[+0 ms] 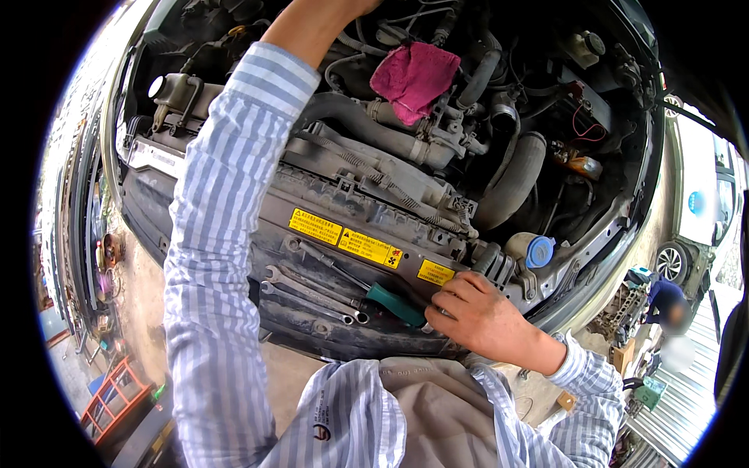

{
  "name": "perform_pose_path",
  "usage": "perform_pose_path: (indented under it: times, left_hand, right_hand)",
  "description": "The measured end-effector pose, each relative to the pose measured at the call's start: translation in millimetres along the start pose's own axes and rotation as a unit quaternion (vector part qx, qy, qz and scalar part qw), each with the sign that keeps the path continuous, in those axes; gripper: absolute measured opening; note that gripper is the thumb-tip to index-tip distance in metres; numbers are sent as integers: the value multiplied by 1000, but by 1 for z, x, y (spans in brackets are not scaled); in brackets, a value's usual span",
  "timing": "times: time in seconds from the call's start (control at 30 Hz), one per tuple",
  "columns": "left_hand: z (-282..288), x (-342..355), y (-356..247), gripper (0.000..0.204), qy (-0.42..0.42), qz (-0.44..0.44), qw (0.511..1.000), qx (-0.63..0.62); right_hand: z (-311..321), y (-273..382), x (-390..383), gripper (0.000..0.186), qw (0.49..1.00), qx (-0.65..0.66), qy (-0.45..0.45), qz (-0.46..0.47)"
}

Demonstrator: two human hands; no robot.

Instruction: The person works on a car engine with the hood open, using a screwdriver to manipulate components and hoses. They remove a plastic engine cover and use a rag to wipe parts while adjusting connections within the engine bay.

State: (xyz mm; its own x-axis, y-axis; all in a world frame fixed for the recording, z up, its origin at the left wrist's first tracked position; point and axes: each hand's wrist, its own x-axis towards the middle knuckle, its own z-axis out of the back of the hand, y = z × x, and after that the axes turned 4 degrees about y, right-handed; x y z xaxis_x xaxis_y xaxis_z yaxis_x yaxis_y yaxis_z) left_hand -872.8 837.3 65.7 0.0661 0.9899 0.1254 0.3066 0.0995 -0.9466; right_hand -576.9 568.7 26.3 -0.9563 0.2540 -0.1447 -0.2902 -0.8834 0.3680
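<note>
My left hand [347, 12] reaches into the upper engine bay; its fingers are cut off by the top edge. My right hand [476, 316] rests on the front panel with bent, slightly separated fingers, beside a screwdriver with a green handle [394, 304]. Several wrenches [312, 297] lie on the dark front ledge left of that screwdriver, below yellow labels [315, 228]. A pink cloth [413, 78] sits on the engine above a thick intake hose [511, 187]. A blue reservoir cap [540, 252] is above and right of my right hand.
A white vehicle [694, 195] stands at the right, with a person in dark blue [663, 300] near metal engine parts [624, 320]. An orange metal frame [109, 398] is low on the left. The open car's body edge curves around the engine bay.
</note>
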Motion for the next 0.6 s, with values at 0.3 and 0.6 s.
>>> perform_pose_path:
  times: [0.3,0.6]
  left_hand:
    - [4,-7,9,58,-6,-26,998,48]
    - [2,-10,-13,70,-45,20,991,126]
  right_hand:
    - [32,-47,3,32,958,228,-155,-78]
    - [136,-334,127,80,553,664,-458,-209]
